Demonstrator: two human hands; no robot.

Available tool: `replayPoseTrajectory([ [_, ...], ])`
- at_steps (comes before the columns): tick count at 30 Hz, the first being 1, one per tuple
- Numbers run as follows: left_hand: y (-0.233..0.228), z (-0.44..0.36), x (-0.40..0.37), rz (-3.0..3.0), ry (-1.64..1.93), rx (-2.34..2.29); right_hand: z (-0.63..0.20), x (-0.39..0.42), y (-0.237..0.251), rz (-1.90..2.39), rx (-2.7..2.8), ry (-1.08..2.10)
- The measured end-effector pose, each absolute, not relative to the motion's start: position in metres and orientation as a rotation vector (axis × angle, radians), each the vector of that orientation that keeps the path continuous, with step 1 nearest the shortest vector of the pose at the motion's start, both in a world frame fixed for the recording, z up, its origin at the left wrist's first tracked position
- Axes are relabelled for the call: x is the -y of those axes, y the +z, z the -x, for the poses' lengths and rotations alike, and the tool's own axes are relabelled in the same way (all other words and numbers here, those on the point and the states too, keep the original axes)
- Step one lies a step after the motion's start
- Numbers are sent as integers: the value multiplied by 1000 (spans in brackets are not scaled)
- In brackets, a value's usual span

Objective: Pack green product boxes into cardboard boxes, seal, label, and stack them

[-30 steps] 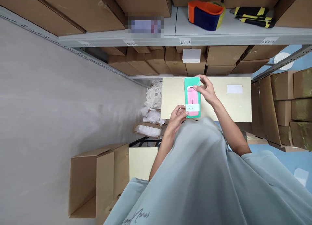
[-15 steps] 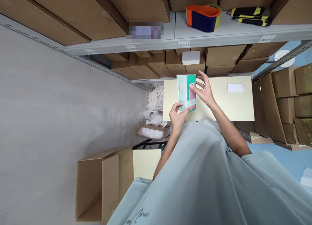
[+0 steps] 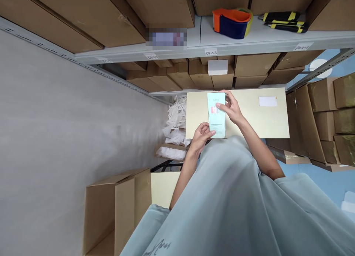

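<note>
A pale mint-green product box [image 3: 217, 117], printed with small text and a row of coloured pictures, is held upright above the cream tabletop [image 3: 249, 126]. My left hand [image 3: 202, 135] grips its lower left corner, thumb on the front face and fingers behind. At the upper right edge my right hand [image 3: 230, 107] is closed on the same box, its thumb pressed on the front and its fingers round the side and top. The back of the box is hidden.
A small white card [image 3: 267, 101] lies on the tabletop's right. Ahead stands a shelf with cartons, a tape dispenser [image 3: 232, 23] and several black-and-yellow cutters [image 3: 287, 22]. White packing paper [image 3: 177, 113] is heaped at left, an open carton [image 3: 124, 208] lower left, stacked cartons [image 3: 323, 111] right.
The box has turned from showing a green-and-pink side to showing its pale face squarely, and has come slightly lower. My right hand has closed onto its upper right edge.
</note>
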State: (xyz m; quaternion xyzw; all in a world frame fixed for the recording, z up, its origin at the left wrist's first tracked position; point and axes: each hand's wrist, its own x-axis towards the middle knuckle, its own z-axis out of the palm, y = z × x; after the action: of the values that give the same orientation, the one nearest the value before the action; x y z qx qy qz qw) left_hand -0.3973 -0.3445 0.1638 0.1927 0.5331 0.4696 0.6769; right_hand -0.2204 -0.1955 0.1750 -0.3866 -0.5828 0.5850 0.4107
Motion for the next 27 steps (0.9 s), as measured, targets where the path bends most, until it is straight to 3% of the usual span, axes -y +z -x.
replayPoseTrajectory([
  [6,161,385,348,-465,1164,-1288,223,197,176,1001,1452,1527],
  [17,167,370,346,-821,1251,-1876,228,212,170,1110,1591,1316],
  [22,172,367,349,-748,1264,-1598,229,208,166,1132,1561,1238],
  [27,165,392,350,-441,1120,-1317,224,205,155,1052,1377,1443],
])
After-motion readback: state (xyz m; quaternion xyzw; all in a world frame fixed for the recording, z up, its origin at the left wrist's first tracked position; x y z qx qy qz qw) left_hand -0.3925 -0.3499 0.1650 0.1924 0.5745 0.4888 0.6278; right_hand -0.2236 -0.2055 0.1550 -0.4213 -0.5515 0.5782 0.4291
